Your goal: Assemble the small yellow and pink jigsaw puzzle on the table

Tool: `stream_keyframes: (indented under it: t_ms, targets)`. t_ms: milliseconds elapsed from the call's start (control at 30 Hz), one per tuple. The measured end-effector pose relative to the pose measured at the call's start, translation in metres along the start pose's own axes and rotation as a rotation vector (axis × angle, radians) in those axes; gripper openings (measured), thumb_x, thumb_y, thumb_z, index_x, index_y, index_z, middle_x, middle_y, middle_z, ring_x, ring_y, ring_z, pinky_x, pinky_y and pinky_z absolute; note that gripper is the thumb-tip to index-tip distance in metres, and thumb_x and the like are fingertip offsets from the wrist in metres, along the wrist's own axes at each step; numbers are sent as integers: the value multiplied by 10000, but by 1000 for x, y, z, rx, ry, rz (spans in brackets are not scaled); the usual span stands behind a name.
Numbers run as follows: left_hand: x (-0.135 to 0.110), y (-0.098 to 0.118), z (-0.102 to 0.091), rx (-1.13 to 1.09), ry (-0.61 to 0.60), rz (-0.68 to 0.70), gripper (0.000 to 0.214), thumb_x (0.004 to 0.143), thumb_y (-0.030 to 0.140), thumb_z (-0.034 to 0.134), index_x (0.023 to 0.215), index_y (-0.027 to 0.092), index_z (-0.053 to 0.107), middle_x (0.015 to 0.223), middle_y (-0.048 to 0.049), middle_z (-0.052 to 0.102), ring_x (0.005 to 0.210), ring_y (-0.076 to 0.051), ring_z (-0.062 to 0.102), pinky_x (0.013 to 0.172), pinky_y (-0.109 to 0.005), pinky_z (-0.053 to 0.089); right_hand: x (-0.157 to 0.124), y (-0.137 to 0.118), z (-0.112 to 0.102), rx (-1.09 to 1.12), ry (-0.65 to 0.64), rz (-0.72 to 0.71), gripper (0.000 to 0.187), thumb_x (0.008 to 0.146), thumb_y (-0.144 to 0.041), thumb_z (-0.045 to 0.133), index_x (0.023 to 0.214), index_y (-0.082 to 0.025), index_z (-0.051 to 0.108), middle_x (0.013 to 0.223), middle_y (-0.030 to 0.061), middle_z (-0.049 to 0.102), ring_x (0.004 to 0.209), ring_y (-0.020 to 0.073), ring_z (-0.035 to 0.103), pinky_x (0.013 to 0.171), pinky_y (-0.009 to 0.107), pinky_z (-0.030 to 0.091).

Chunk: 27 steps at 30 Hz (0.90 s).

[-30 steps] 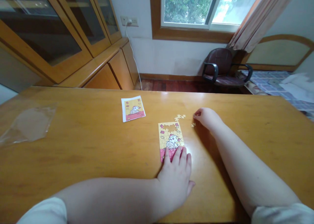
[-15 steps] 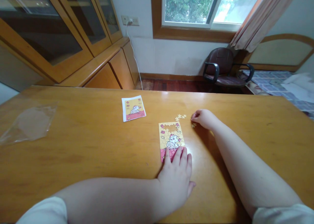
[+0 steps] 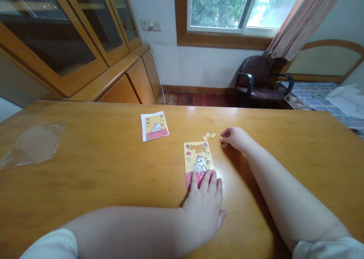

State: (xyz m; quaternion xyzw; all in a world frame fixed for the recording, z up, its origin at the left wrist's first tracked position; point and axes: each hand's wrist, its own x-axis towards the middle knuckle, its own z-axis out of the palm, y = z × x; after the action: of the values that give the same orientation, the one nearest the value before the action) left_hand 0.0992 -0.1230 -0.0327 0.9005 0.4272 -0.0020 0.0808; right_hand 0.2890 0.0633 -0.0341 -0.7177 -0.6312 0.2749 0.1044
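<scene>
A jigsaw puzzle [image 3: 189, 165] in yellow and pink, with a white cartoon animal, lies on the table; a gap shows near its top edge. Flat across its pink lower end rests my left hand [image 3: 204, 204], fingers spread, covering part of it. My right hand [image 3: 234, 139] is right of the puzzle's top, thumb and fingertips pinched on a small puzzle piece [image 3: 220, 139]. Several loose yellow puzzle pieces [image 3: 208, 135] lie just beyond the puzzle's top right corner. More loose pieces [image 3: 224, 145] sit under the right hand's fingers.
A reference picture card [image 3: 155, 126] lies on the wooden table [image 3: 113, 156], left of and beyond the puzzle. At the far left is a clear plastic bag [image 3: 36, 143]. Past the table stand a glass-door cabinet [image 3: 102, 58] and a dark chair [image 3: 257, 77].
My right hand has shifted slightly left, and a piece now shows at its fingertips. My left hand stays in place on the puzzle.
</scene>
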Motion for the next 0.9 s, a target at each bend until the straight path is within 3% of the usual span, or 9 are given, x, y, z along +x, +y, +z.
stream_keyframes:
  t_ms: [500,633,767,900]
  targets:
    - [1,-1,3,3,-8,14,712,911,567,366,1444,95,359,1492,-204,337,1361,-375,281,1026,-677,264,-6,-8,5,16,32,-54,167,753,-227,688,897,-162,635,807,32,703,597,118,608,548,222,419]
    - [1,-1,4,25,20,6,713,906,576,368,1441,104,367,1490,-193,349,1372,-365,270,1033,-667,261,0,1,3,104,24,-55,201,747,-273,698,909,-170,639,782,21,692,612,118,608,551,216,425]
    - [0,-1,4,35,25,8,701,912,581,342,1433,114,383,1489,-183,358,1371,-351,286,1031,-651,280,7,13,4,160,-36,-104,245,677,-179,722,909,-173,643,680,-23,636,559,101,569,519,204,402]
    - [-1,-1,3,40,30,7,700,915,576,341,1433,108,382,1489,-183,358,1372,-351,283,1032,-654,279,11,20,8,191,-74,-146,192,694,-163,689,882,-182,659,648,-36,606,542,95,556,518,204,403]
